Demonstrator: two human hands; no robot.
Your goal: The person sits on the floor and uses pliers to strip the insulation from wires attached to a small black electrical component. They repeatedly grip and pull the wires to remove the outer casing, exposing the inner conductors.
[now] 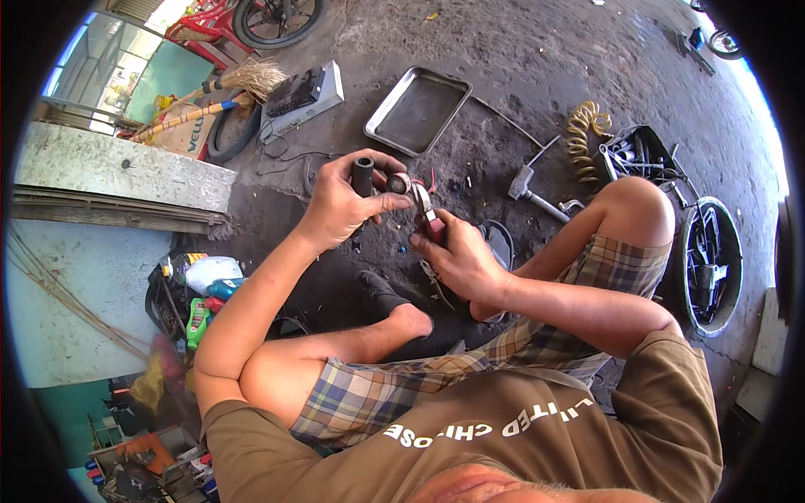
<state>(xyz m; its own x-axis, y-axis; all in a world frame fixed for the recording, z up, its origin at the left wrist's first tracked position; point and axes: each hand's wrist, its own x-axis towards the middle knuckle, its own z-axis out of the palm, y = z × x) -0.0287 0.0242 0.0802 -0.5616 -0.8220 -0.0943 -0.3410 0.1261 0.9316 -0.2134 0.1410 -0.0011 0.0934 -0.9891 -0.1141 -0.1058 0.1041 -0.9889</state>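
My left hand (329,205) is closed around a short black hollow cylinder (362,173), its open end facing up. Between thumb and fingertips of that same hand sits a small round metal piece (399,183). My right hand (466,260) grips a pair of pliers (423,201) with red handles. The plier jaws point toward the round piece and meet it or lie right beside it; whether they clamp it I cannot tell. A thin red wire (433,178) shows just past the jaws.
Beyond my hands lie a metal tray (375,126), a hammer (537,197) and a T-handled rod (543,151). To the right are a coiled yellow hose (584,126), a toolbox (641,138) and a round tub (736,289). Bottles (199,317) stand left, below a white box (323,102).
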